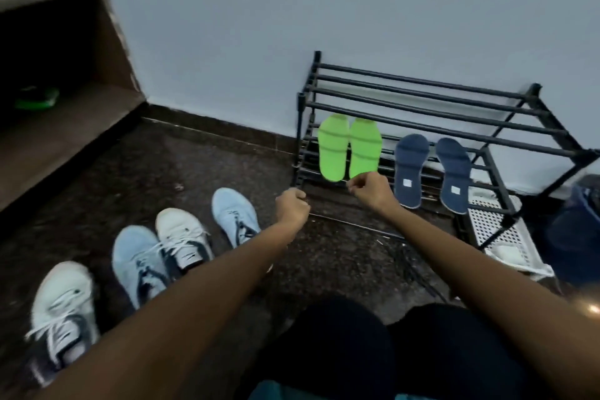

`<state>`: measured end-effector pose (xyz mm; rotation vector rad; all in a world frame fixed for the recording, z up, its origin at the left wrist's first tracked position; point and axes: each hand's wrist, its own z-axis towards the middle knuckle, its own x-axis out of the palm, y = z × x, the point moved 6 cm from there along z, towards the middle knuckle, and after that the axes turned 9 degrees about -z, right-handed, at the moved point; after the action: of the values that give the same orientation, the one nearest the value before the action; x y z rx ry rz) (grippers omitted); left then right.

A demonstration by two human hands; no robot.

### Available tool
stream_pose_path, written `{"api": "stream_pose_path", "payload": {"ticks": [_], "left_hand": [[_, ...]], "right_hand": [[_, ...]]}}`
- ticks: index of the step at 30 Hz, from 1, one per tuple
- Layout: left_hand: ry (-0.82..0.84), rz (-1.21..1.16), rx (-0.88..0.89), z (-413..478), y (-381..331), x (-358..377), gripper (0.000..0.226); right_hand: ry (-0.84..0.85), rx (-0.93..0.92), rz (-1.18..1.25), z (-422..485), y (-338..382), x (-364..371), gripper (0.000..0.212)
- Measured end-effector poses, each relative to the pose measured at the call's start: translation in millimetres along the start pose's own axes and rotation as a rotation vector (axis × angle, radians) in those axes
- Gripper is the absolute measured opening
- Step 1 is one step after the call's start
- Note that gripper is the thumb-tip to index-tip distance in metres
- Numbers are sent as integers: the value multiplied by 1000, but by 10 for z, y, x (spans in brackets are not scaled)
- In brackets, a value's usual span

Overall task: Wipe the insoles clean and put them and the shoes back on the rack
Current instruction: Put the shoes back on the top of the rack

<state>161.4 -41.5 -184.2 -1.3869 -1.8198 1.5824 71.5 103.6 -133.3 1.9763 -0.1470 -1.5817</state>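
Observation:
Two bright green insoles (pixel 349 148) lie side by side on the left half of the lower tier of the black bar rack (pixel 422 97). Two navy insoles (pixel 431 169) lie on the right half. My right hand (pixel 370 188) is at the heel of the right green insole, its curled fingertips pinching that edge. My left hand (pixel 292 206) is curled into a fist by the rack's front left corner, and I see nothing in it. On the floor to the left stand two light blue sneakers (pixel 139 261) and two white sneakers (pixel 181 237), unpaired and mixed together.
A white perforated basket (pixel 500 230) sits under the rack's right end, with a dark blue object (pixel 578 224) beside it. Brown steps (pixel 65 127) rise at the left, with a green item in the shadow. A wall stands behind the rack. My dark-clad knees fill the bottom.

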Motion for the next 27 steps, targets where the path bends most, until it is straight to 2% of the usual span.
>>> {"api": "stream_pose_path", "payload": {"ticks": [7, 12, 15, 16, 17, 19, 21, 24, 27], "left_hand": [[-178, 37, -56, -169, 682, -1265, 27], [-247, 44, -102, -253, 1245, -1795, 21], [-253, 121, -139, -316, 1610, -1954, 27], [-224, 147, -150, -327, 1731, -1958, 21], [-189, 181, -166, -312, 1871, -1948, 7], [-166, 255, -219, -307, 2148, -1931, 18], [-150, 383, -272, -292, 2397, -1896, 18], [-125, 594, -368, -254, 2654, -1848, 42], [-85, 664, -374, -155, 2901, -1764, 27]], "right_hand": [[196, -244, -159, -185, 1046, 636, 19], [314, -302, -245, -199, 1415, 1485, 25], [408, -309, -314, -262, 1374, 2030, 25], [441, -303, -351, -284, 1299, 2188, 23], [467, -310, -389, -291, 1212, 2353, 20], [465, -349, -464, -309, 1040, 2587, 16], [423, -365, -547, -317, 879, 2745, 37], [377, -436, -689, -320, 760, 2906, 53], [418, -405, -719, -246, 670, 3050, 62]]}}
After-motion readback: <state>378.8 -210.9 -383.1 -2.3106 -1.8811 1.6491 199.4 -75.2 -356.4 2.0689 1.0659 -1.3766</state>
